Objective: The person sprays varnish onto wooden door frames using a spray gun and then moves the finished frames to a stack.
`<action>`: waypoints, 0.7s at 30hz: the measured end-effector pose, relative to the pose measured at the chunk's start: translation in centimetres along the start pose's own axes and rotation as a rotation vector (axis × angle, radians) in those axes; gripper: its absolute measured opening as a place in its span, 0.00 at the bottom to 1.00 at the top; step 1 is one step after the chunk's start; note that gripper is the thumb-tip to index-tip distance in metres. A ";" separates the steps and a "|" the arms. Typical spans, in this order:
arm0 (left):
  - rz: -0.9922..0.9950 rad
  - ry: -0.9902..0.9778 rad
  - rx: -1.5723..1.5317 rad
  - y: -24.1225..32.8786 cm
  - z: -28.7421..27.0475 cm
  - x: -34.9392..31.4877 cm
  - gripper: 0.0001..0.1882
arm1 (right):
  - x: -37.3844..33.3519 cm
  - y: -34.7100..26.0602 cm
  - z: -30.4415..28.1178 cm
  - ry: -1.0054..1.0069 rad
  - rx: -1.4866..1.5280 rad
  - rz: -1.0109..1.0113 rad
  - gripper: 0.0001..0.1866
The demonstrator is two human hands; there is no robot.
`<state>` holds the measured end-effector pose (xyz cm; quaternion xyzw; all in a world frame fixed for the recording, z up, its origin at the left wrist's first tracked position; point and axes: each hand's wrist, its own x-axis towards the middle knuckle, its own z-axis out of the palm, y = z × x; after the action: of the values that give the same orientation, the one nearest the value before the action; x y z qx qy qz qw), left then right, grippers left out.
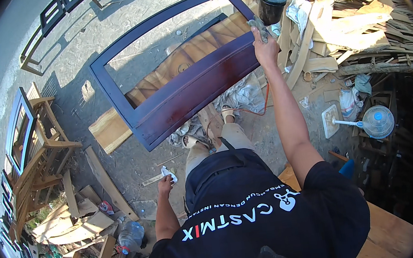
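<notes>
A dark-stained wooden frame (197,92) with a wide opening and a reddish-brown lower panel rests slanted in front of me. Through its opening shows a pale wooden slab (185,55) with dark grain. My right hand (266,48) is at the frame's right end, its fingers closed on a grey rag (257,26) against the edge. Low at my left side, away from the frame, hangs my left hand (165,184) with fingers curled. A crumpled white scrap (169,173) appears at its fingertips; whether it is held or lies behind is unclear.
A black bucket (272,5) stands by the frame's far right corner. Scrap wood (368,24) is heaped at right, near a white fan (378,121). Wooden chairs and frames (39,133) stand at left. A plastic jug (131,235) and planks (111,183) lie nearer.
</notes>
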<state>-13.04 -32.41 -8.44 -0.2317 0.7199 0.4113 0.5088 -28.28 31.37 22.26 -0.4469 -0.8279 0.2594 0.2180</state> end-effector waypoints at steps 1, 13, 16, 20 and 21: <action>0.002 -0.009 -0.016 0.1 0.1 -0.2 0.25 | 0.9 -0.5 1.1 0.025 0.026 -0.021 0.31; -0.073 0.095 -0.101 -5.0 2.5 -5.1 0.23 | -2.6 -8.6 7.2 -0.248 0.236 -0.169 0.30; -0.057 0.097 -0.118 -5.0 3.7 -5.3 0.24 | -4.3 -9.6 9.3 -0.281 0.245 -0.231 0.31; -0.048 0.103 -0.165 -5.7 4.6 -5.3 0.26 | -8.2 -12.5 10.5 -0.403 0.404 -0.335 0.29; -0.043 0.106 -0.153 -5.6 4.7 -5.2 0.26 | -8.7 -12.9 10.9 -0.436 0.369 -0.347 0.30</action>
<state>-4.34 -32.06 -6.30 -0.3068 0.7072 0.4413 0.4593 -38.39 15.35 20.82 -0.1864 -0.8578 0.4536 0.1540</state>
